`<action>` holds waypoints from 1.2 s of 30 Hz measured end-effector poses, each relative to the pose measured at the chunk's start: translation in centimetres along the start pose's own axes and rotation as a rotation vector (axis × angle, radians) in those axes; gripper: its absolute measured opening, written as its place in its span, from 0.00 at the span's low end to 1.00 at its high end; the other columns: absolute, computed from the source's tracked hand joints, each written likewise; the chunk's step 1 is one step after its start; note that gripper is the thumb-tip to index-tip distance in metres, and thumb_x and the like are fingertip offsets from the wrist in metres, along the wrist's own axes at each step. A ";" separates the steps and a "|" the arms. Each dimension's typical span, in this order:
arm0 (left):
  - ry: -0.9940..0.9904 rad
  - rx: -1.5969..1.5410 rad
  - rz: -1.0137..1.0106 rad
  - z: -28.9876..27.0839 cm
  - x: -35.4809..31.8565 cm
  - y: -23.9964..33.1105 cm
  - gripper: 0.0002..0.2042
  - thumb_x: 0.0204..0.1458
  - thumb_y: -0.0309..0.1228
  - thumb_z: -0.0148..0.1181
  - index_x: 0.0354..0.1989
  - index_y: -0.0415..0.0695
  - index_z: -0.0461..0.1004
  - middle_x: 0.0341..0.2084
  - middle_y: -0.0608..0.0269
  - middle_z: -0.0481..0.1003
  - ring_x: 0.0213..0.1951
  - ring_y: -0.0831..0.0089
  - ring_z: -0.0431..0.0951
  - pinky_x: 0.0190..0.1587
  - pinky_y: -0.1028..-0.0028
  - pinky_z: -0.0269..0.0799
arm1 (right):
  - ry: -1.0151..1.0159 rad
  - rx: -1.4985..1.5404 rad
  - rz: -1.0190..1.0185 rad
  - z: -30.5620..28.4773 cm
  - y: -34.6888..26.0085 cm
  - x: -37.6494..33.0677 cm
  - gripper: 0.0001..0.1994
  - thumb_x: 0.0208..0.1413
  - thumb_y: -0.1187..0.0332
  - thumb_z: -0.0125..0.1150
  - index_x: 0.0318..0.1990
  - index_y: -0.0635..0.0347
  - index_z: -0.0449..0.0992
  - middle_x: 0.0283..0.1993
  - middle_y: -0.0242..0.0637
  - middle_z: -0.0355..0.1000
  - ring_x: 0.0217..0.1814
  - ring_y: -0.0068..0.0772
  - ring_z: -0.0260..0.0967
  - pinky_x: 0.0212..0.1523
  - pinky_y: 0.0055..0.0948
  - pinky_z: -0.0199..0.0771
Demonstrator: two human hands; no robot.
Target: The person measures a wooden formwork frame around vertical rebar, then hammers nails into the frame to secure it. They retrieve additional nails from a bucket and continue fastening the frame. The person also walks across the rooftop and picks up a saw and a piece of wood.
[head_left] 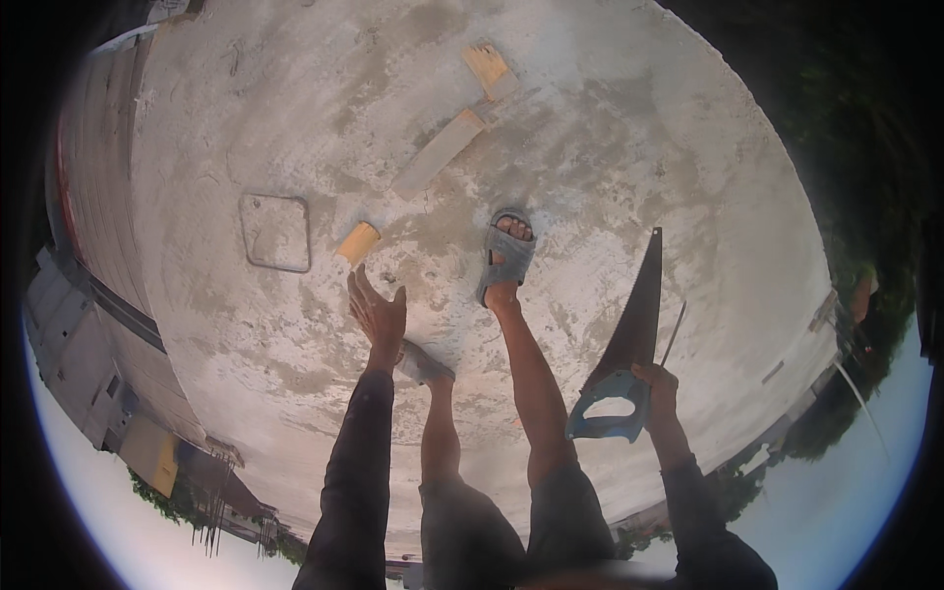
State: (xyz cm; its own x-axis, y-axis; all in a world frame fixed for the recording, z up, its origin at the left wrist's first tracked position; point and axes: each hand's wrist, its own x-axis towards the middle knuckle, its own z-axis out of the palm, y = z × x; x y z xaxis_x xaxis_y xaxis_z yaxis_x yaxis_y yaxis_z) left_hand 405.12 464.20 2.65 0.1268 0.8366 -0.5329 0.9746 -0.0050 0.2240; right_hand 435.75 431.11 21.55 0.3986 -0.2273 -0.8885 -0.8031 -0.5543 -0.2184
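My right hand (657, 388) is closed round the edge of a handsaw's blue handle. The handsaw (634, 315) has a dark blade that points away from me, tip up in the view. A thin straight rod (675, 332) sticks out from the same hand beside the blade; its kind is not clear. My left hand (381, 313) reaches forward over the ground, fingers apart, holding nothing. Just beyond its fingertips lies a short wooden block (358, 243) with a yellowish face. Whether the fingers touch the block I cannot tell.
Farther off on the rough concrete floor (610, 128) lie a wooden board (438, 154) and a short wood piece (489, 69). A bent metal square frame (308, 236) rests left of the block. My sandalled feet (507, 254) stand between my hands. Plank-like siding (103, 157) runs along the left.
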 end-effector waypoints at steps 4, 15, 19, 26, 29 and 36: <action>-0.038 0.298 0.012 2.6 6.6 -4.9 0.44 0.45 0.38 0.73 0.70 0.47 0.54 0.68 0.45 0.56 0.69 0.48 0.57 0.68 0.51 0.53 | 0.051 -0.057 -0.092 -3.1 2.6 0.0 0.08 0.52 0.70 0.67 0.35 0.67 0.81 0.31 0.33 0.75 0.32 0.25 0.72 0.35 0.28 0.71; -0.103 0.365 0.318 8.4 16.6 12.3 0.34 0.50 0.38 0.67 0.66 0.48 0.61 0.58 0.53 0.70 0.59 0.52 0.72 0.65 0.49 0.60 | 0.109 -0.273 -0.085 -10.1 14.6 1.2 0.10 0.54 0.70 0.69 0.39 0.68 0.82 0.31 0.35 0.78 0.32 0.22 0.74 0.33 0.25 0.73; -0.681 -0.115 -0.063 5.5 15.5 15.4 0.30 0.51 0.34 0.65 0.63 0.44 0.65 0.52 0.53 0.74 0.53 0.53 0.75 0.60 0.51 0.67 | 0.071 -0.455 -0.128 -13.3 20.3 -2.3 0.09 0.53 0.65 0.69 0.34 0.63 0.84 0.29 0.39 0.78 0.32 0.27 0.76 0.32 0.30 0.74; -1.259 -1.249 -0.387 -8.7 -1.9 16.2 0.27 0.55 0.39 0.55 0.61 0.38 0.67 0.44 0.50 0.75 0.42 0.58 0.76 0.46 0.58 0.72 | -0.013 -0.438 -0.191 -15.4 35.4 -12.1 0.12 0.53 0.61 0.69 0.30 0.62 0.82 0.22 0.38 0.76 0.25 0.27 0.74 0.28 0.32 0.74; -1.354 -1.204 -0.275 -14.4 -9.3 17.5 0.27 0.56 0.42 0.53 0.62 0.39 0.67 0.41 0.52 0.76 0.38 0.60 0.77 0.43 0.60 0.72 | -0.006 -0.961 -0.392 -13.3 44.4 -17.0 0.15 0.52 0.55 0.68 0.32 0.60 0.83 0.27 0.42 0.79 0.30 0.38 0.80 0.34 0.40 0.79; -1.119 -0.316 0.258 -21.4 -25.2 19.2 0.15 0.54 0.31 0.64 0.48 0.38 0.74 0.35 0.55 0.78 0.37 0.64 0.81 0.38 0.64 0.78 | 0.090 -0.262 0.299 -10.3 58.1 -34.9 0.17 0.48 0.56 0.66 0.36 0.62 0.85 0.35 0.49 0.81 0.42 0.49 0.81 0.42 0.43 0.80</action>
State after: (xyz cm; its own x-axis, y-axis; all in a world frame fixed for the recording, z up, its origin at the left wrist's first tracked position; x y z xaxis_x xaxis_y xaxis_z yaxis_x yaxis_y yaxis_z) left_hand 416.68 454.73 37.84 0.5558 -0.1126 -0.8237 0.8281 0.1631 0.5364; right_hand 379.70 398.63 44.04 0.2112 -0.4718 -0.8561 -0.7537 -0.6362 0.1647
